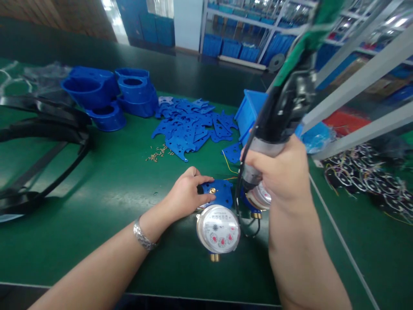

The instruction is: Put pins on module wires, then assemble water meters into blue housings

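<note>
My right hand is wrapped round a black and grey electric screwdriver, held upright with its lower end over a second water meter. The screwdriver's tip is hidden. My left hand grips a blue plate, with thumb and forefinger on either side of a small brass fitting. Directly in front of the plate lies a round water meter with a white dial, red pointers and a brass connection. A black cable hangs beside the screwdriver.
Loose blue plates lie piled beyond my hands, near scattered small screws. Blue housings stand at the back left. A black frame-like object is at left. A blue bin and wired parts are at right.
</note>
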Action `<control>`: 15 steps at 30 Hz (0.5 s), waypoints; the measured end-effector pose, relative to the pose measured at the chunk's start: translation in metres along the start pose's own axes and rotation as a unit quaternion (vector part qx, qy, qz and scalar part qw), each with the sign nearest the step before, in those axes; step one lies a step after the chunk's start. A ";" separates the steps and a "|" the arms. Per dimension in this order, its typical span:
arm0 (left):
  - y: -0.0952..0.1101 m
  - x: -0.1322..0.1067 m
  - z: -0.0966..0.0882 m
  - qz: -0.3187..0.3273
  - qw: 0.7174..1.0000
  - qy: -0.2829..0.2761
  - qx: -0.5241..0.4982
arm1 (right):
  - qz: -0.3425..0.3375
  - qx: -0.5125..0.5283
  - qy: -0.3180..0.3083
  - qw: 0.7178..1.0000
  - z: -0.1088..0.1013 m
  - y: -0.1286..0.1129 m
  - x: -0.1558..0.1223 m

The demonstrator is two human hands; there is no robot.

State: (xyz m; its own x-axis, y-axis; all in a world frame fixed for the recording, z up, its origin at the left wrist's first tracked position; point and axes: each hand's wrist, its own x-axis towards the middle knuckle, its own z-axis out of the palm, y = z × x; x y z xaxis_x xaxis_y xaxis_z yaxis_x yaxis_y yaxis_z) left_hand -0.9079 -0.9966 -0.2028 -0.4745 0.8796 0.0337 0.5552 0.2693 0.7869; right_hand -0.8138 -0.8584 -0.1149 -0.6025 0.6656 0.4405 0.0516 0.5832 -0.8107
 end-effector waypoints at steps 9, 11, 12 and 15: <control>-0.001 -0.001 -0.001 0.006 1.000 0.018 0.010 | 0.004 -0.038 -0.092 0.995 0.018 0.008 -0.004; -0.002 -0.001 0.000 0.010 1.000 0.019 0.010 | -0.004 -0.036 -0.094 0.995 0.018 0.008 -0.005; -0.002 -0.001 0.000 0.013 1.000 0.019 0.011 | -0.007 -0.035 -0.092 0.995 0.018 0.008 -0.005; -0.003 -0.001 0.001 0.020 0.999 0.021 0.016 | -0.014 -0.023 -0.083 0.996 0.019 0.006 -0.006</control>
State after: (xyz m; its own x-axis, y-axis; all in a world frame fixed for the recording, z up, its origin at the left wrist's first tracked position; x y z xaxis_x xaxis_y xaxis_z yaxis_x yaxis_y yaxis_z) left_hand -0.9081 -0.9978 -0.2056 -0.4795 0.8727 0.0918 0.5952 0.2465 0.7649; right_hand -0.8249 -0.8677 -0.1290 -0.7278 0.5641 0.3900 0.0666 0.6241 -0.7785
